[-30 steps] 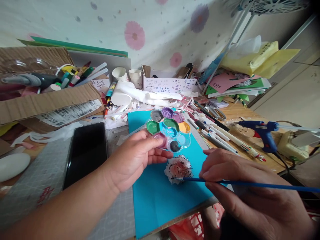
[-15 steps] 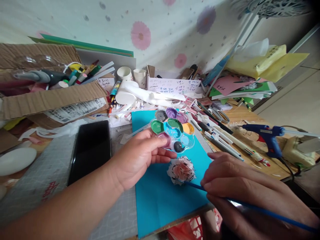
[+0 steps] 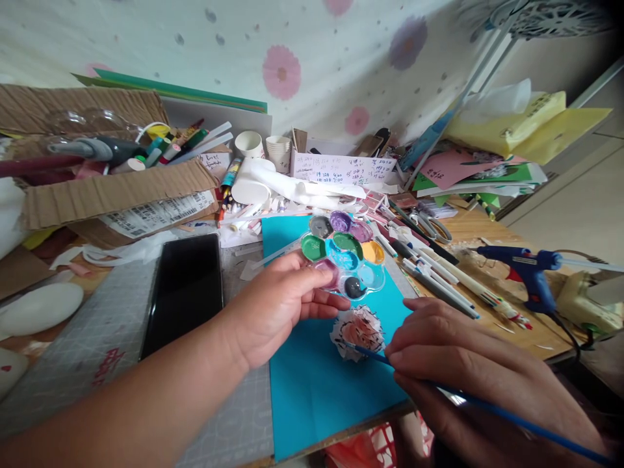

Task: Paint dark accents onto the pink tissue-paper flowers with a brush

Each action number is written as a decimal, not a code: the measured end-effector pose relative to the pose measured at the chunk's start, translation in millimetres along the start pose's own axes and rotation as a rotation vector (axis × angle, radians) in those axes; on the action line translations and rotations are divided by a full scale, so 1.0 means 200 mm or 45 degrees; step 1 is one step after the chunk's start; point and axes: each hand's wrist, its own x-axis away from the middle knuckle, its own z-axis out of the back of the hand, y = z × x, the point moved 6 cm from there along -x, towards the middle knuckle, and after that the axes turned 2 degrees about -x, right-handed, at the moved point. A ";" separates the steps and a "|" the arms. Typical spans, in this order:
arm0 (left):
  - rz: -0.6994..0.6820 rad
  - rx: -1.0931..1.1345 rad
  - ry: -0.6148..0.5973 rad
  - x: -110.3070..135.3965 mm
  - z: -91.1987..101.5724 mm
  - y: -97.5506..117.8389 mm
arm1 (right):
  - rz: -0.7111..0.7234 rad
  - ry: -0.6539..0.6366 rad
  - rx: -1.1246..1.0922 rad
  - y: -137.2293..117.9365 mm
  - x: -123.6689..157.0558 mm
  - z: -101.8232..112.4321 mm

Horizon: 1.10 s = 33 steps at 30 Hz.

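My left hand (image 3: 277,312) is closed on the near edge of a clear flower-shaped paint palette (image 3: 344,253), whose wells hold green, blue, purple, orange and black paint. It holds the palette over a bright blue paper sheet (image 3: 312,377). My right hand (image 3: 468,377) pinches a thin blue paintbrush (image 3: 492,409). The brush tip touches a small white paper flower (image 3: 358,331) painted pink, which lies on the blue sheet just below the palette.
A black phone (image 3: 185,289) lies on a grey cutting mat (image 3: 82,370) to the left. A cardboard box (image 3: 117,188) of markers stands behind it. Pens (image 3: 439,276), scissors (image 3: 424,224) and a blue glue gun (image 3: 526,270) lie to the right; paper cups (image 3: 266,149) and stacked papers stand behind.
The brush has swung from nearly level to slanting down to the right, and its tip has moved onto the paper flower's lower edge. The view has shifted slightly left. My left hand still holds the palette.
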 end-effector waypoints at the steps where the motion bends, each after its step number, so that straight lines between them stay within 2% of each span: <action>1: -0.002 -0.002 -0.001 0.00 0.00 0.00 | -0.002 -0.010 -0.001 0.00 0.00 0.00; 13: -0.001 -0.007 -0.016 0.00 0.00 0.00 | 0.005 -0.026 -0.021 0.01 -0.02 -0.04; 21: -0.010 0.012 -0.044 0.01 0.00 -0.01 | 0.020 0.051 -0.025 0.01 -0.04 -0.04; 29: 0.004 0.000 -0.015 0.01 -0.01 0.00 | -0.015 -0.018 -0.025 0.02 -0.03 -0.04; 33: 0.001 -0.002 -0.005 0.01 0.00 0.00 | -0.013 0.073 -0.074 0.03 0.01 -0.04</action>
